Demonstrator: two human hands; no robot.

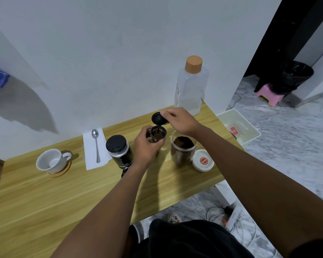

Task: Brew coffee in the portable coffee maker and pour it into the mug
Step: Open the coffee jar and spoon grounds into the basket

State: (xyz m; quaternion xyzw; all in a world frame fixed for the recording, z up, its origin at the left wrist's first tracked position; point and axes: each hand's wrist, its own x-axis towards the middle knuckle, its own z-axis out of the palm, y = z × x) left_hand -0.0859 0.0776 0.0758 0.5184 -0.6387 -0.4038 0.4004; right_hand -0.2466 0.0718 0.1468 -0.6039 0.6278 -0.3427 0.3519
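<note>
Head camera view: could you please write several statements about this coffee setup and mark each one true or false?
1. The mug sits on a coaster. True.
2. The spoon lies in the mug. False: it lies on the napkin.
3. The coffee jar is closed. False: its lid lies beside it.
4. The left hand holds the filter cup. True.
5. The right hand is empty. False: it pinches the cup's flap.

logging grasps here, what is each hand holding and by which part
The left hand grips the black filter cup of grounds round its side wall. The right hand pinches the cup's open hinged lid by its rim.
</note>
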